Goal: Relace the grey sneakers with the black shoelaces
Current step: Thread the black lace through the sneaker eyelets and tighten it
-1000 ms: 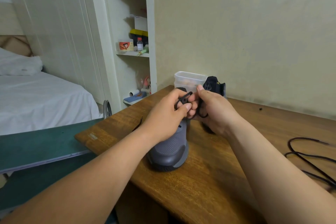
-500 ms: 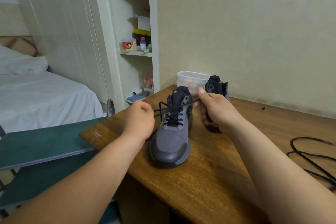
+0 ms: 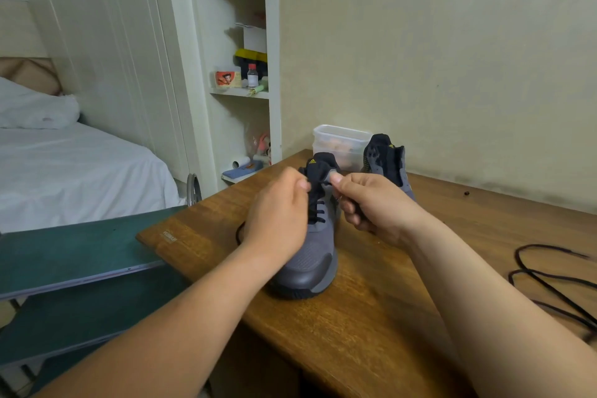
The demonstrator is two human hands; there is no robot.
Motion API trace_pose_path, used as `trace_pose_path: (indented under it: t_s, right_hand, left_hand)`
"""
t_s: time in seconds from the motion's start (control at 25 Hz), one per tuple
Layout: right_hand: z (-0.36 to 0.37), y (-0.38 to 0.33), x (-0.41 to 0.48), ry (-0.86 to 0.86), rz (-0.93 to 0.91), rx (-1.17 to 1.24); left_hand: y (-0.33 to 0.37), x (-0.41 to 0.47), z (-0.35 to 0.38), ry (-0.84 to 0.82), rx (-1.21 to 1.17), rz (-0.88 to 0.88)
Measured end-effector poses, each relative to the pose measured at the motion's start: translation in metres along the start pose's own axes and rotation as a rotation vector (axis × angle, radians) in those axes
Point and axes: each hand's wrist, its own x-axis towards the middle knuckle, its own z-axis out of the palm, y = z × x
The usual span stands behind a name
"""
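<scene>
Near sneaker [image 3: 311,255]: a grey sneaker stands upright at the middle of the wooden table [image 3: 371,326], toe pointing toward us, black tongue raised.
Lace in the sneaker [image 3: 318,215]: we see black lace crossing the lower eyelets; the upper part is hidden between the hands.
Left hand [image 3: 277,220]: curled at the sneaker's left side near the top eyelets, thumb and forefinger pressed together — we take it to be pinching the lace, though the lace end itself is hidden.
Right hand [image 3: 376,203]: at the sneaker's right side, level with the tongue, thumb and forefinger pinched on a bit of black lace; the other fingers are folded in.
Second sneaker [image 3: 386,161]: upright behind the right hand, near the wall, partly hidden.
Spare lace [image 3: 549,278]: a loose black lace lies in loops at the table's right edge — well apart from both sneakers.
Plastic box [image 3: 339,142]: a clear lidded box at the table's far corner, just beside the second sneaker.
Surroundings: a bed [image 3: 74,165] with white sheets on the left, shelves [image 3: 240,74] beyond the table.
</scene>
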Motion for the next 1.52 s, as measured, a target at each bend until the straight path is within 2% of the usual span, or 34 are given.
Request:
trace_pose_path:
  t_s: [0.08, 0.16, 0.28, 0.36, 0.44, 0.52, 0.68, 0.84, 1.04, 1.16, 1.28, 1.44, 1.52]
  right_hand:
    - [-0.004, 0.007, 0.003, 0.035, 0.016, 0.05]
    - [-0.007, 0.011, 0.006, 0.102, 0.006, 0.097]
    - [-0.002, 0.004, 0.004, 0.136, -0.084, 0.001]
    - [0.008, -0.004, 0.001, 0.1, -0.172, -0.094]
    - [0.016, -0.01, -0.001, 0.105, -0.24, -0.113]
    - [0.016, -0.01, 0.0, 0.16, -0.247, -0.066]
    - [0.014, -0.002, 0.008, 0.211, -0.104, 0.321]
    - [0.022, 0.0, 0.011, 0.272, -0.137, 0.275]
    - [0.031, -0.003, 0.01, 0.283, -0.172, 0.399]
    - [0.036, -0.006, 0.007, 0.208, -0.148, 0.491]
    - [0.035, -0.004, 0.009, 0.192, -0.114, 0.403]
    - [0.022, 0.002, 0.015, 0.264, -0.101, 0.344]
    - [0.016, 0.001, 0.018, 0.329, -0.103, 0.17]
  left_hand:
    - [-0.009, 0.001, -0.008, 0.02, 0.047, -0.126]
    - [-0.017, -0.001, -0.012, 0.013, 0.196, -0.201]
    - [-0.013, -0.009, -0.01, 0.043, 0.368, -0.101]
    - [0.001, -0.007, -0.008, -0.03, 0.267, 0.1]
    - [0.009, -0.002, -0.001, -0.081, 0.199, 0.199]
    - [0.007, 0.0, 0.005, -0.036, 0.128, 0.162]
    - [-0.001, -0.003, 0.005, -0.032, 0.14, 0.11]
    - [0.01, -0.002, 0.004, -0.064, 0.179, 0.094]
    - [0.022, 0.003, 0.005, -0.038, -0.069, -0.01]
    - [0.023, 0.005, 0.008, -0.058, -0.195, -0.026]
    - [0.022, 0.011, 0.008, -0.075, -0.481, -0.133]
    - [0.009, 0.018, 0.007, -0.06, -0.464, -0.149]
    - [0.001, 0.023, 0.008, -0.02, -0.449, -0.17]
